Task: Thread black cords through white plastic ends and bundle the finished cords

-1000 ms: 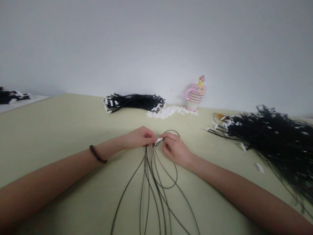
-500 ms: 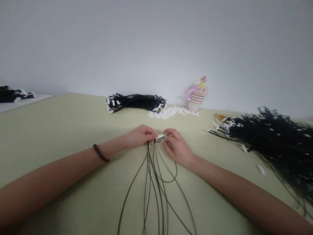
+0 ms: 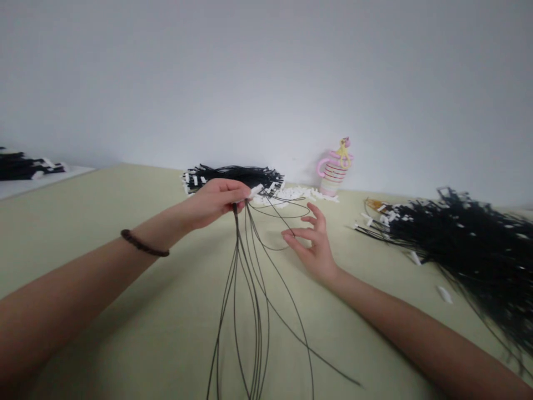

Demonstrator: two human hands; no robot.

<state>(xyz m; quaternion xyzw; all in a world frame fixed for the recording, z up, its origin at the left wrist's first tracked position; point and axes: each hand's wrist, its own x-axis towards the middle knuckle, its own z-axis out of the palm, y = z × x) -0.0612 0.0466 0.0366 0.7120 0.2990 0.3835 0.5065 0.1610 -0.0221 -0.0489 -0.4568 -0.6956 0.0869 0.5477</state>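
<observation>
Pale green tabletop runs back to a plain grey wall. The left hand, with a dark bead bracelet on its wrist, is lifted off the table and closed in a pinch on the top ends of a handful of black cords. A small white clip shows at its fingertips. The cords hang from that pinch and trail down toward the near edge, spreading as they go, with a few loose loops arcing to the right. The right hand is open, fingers spread, holding nothing. One loop passes right by its fingertips, and I cannot tell whether it touches.

Behind the left hand lie a tied bundle, a scatter of white pieces and a pink striped cup. A big loose heap of more cords fills the right side.

The grip looks like the weak point: with so many thin cords held only at the tips, one could slide out. The loose loops could catch on the spread right fingers, or cross one another and knot. The raised ends hang close above the white pieces and the tied bundle, so a swing could drag into them and scatter bits
</observation>
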